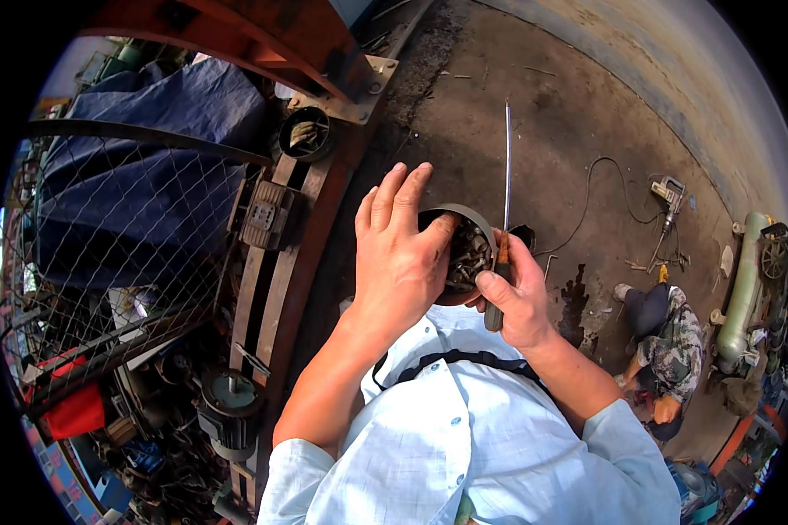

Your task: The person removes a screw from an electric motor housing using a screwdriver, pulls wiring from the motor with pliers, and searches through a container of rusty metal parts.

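Note:
A round tin (470,214) full of small dark metal pieces, which look like bolts, is held in front of my chest. My left hand (403,241) is over its left rim. Three fingers there stretch out outside the tin, while the index finger bends in among the pieces; the thumb is hidden. My right hand (521,293) grips the tin's right side. Under the right thumb lies the brown and dark handle of a long screwdriver (509,166), its thin shiny shaft pointing away from me. Whether the left fingertips pinch anything does not show.
A rusty steel beam (271,324) runs along my left, carrying a black pot (306,134), a ribbed metal block (267,215) and a motor (231,394). Mesh fencing (131,219) stands beyond. A corded power drill (668,192) lies on the floor; a person (674,341) crouches at right near a green cylinder (742,289).

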`<state>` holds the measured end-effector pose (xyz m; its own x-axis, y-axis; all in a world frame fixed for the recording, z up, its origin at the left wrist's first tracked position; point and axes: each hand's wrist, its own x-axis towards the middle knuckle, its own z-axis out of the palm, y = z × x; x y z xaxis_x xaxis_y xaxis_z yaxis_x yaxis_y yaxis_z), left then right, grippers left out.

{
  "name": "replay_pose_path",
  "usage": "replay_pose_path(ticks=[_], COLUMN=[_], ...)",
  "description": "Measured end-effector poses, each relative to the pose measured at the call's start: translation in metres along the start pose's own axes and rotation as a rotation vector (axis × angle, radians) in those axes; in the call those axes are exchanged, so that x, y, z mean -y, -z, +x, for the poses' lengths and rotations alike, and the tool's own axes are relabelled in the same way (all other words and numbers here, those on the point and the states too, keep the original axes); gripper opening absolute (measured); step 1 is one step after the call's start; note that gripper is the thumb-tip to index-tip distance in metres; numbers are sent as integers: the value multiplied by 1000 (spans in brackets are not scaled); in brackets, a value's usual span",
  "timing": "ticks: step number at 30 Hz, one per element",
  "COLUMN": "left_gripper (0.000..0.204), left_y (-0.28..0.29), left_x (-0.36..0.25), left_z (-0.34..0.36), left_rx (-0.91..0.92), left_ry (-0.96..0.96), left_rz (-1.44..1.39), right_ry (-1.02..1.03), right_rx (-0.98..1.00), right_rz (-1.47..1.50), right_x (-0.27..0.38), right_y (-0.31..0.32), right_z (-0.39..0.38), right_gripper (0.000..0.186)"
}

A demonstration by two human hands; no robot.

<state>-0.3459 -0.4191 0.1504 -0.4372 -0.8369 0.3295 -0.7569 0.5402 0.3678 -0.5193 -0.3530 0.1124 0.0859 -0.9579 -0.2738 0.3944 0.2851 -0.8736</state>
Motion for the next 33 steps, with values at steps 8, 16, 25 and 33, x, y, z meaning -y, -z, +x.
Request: replay_pose_path(ticks=[8, 16, 25, 33], left_gripper=[17, 20, 19, 20], left_y=[-5, -5, -9, -15], left_x=[2, -3, -4, -6], left_z=[3, 5, 7, -3], left_rx=[86, 102, 42, -72], left_ry=[47, 70, 84, 65], left_rz=[-82, -108, -46, 35], right_ry=[-40, -9, 12, 15], right_rx=[-46, -62, -44, -33], right_rz=[21, 23, -16, -28], right_x=[-5, -9, -7, -6], right_y=[1, 2, -3, -7], right_z=[-3, -4, 0, 1], right_gripper=[63, 62, 62, 60])
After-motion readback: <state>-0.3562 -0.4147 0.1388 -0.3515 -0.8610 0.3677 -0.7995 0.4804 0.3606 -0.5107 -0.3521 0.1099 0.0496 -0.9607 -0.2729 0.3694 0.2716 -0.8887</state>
